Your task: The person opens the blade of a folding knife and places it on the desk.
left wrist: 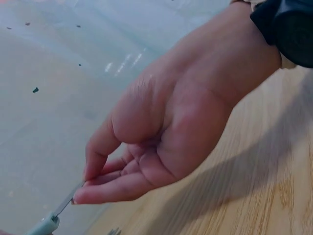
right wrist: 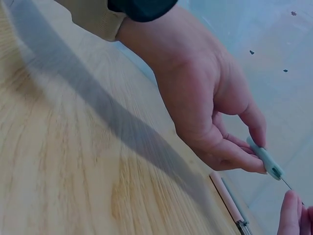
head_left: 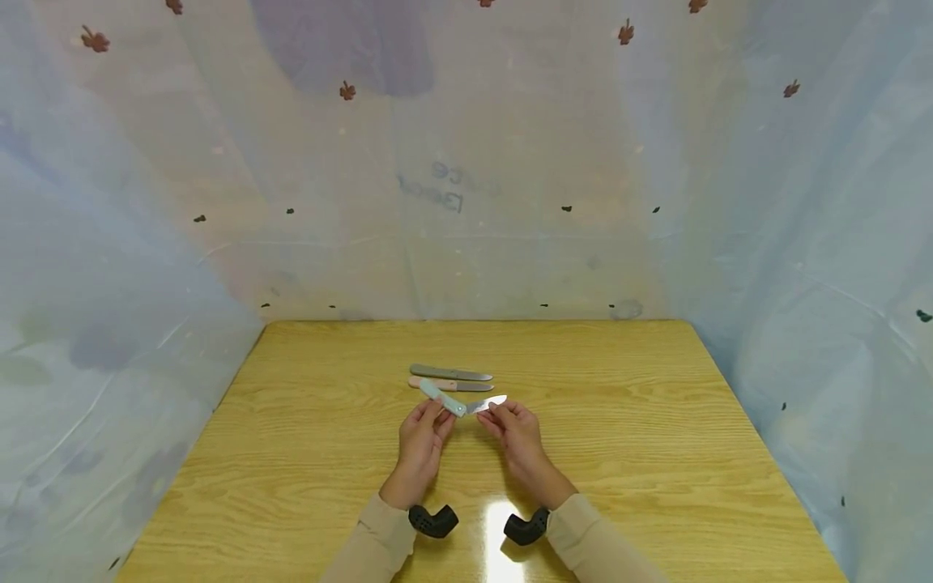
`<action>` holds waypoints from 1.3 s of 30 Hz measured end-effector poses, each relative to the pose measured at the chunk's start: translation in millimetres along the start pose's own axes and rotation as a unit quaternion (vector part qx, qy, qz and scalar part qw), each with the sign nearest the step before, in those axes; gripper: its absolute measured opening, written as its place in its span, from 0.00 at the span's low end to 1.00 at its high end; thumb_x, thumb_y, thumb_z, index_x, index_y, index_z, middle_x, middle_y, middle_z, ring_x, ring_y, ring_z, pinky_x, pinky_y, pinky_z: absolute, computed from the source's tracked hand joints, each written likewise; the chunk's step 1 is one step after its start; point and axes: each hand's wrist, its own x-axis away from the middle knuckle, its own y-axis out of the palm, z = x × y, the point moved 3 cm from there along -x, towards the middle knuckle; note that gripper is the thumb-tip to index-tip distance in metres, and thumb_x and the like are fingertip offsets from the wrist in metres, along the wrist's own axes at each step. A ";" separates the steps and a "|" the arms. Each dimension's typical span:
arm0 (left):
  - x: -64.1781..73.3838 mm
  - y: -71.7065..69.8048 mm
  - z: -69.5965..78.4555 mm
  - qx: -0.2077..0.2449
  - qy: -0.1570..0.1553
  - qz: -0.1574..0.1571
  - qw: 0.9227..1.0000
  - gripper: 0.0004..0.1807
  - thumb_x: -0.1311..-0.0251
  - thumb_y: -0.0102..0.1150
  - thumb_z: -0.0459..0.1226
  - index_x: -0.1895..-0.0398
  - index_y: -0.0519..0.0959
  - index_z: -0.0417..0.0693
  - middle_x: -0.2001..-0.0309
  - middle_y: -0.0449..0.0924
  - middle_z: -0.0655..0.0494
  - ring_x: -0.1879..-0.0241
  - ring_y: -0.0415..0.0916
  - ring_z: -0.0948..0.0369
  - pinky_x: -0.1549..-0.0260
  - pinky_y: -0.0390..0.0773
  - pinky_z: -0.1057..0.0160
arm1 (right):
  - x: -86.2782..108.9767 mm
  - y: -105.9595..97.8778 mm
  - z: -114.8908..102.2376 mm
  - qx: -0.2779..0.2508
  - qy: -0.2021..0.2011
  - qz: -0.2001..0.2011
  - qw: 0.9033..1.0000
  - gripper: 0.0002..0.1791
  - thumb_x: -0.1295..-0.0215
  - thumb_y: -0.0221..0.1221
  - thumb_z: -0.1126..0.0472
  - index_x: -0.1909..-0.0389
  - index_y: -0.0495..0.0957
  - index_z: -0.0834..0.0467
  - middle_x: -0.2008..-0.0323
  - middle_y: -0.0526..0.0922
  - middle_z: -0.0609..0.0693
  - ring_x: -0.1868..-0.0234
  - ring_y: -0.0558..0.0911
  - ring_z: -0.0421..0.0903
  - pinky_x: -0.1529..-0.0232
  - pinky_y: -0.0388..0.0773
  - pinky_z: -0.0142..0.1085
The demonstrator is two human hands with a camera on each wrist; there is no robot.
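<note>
A folding knife with a pale mint handle and a shiny blade is held above the table, unfolded at a wide angle. In the head view, the hand on the left grips the handle between thumb and fingers. The blade is pinched by the hand on the right. The left wrist view shows a hand pinching the blade; in the right wrist view, a hand holds the mint handle. Just beyond lie an olive-green knife and a pink-handled knife, both unfolded, side by side.
The wooden table has a bright reflection near its front. Pale plastic sheeting hangs behind it and on both sides. A black camera mount sits at one wrist and another mount at the other.
</note>
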 end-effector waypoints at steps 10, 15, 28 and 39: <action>0.5 3.0 -2.6 0.052 0.012 0.041 0.998 0.10 0.35 0.52 0.31 0.55 0.66 0.34 0.55 0.67 0.44 0.60 0.75 0.57 0.52 0.75 0.60 | 4.0 10.1 3.2 -0.038 -0.006 0.028 0.999 0.08 0.34 0.46 0.77 0.73 0.66 0.66 0.72 0.79 0.58 0.68 0.83 0.48 0.56 0.78 0.37; -0.4 5.9 -4.9 0.081 0.028 0.048 0.995 0.09 0.34 0.50 0.31 0.55 0.64 0.34 0.55 0.66 0.44 0.59 0.73 0.58 0.50 0.73 0.60 | 2.6 12.1 8.1 -0.056 -0.012 0.043 0.997 0.08 0.35 0.48 0.77 0.73 0.66 0.66 0.72 0.78 0.59 0.67 0.83 0.48 0.55 0.78 0.39; 8.7 11.8 -1.1 0.123 0.051 0.056 0.990 0.07 0.33 0.48 0.31 0.59 0.63 0.35 0.48 0.65 0.41 0.54 0.73 0.55 0.47 0.71 0.60 | 5.4 15.1 19.2 -0.030 -0.039 0.056 0.997 0.03 0.34 0.46 0.76 0.66 0.67 0.68 0.68 0.77 0.60 0.64 0.82 0.48 0.54 0.77 0.40; 6.5 7.9 -6.4 0.109 0.044 0.072 0.990 0.07 0.32 0.48 0.32 0.59 0.63 0.37 0.49 0.63 0.42 0.53 0.71 0.56 0.45 0.69 0.58 | 8.5 9.6 24.7 -0.063 -0.010 0.069 0.996 0.03 0.36 0.52 0.75 0.65 0.67 0.72 0.68 0.78 0.62 0.63 0.82 0.50 0.52 0.76 0.40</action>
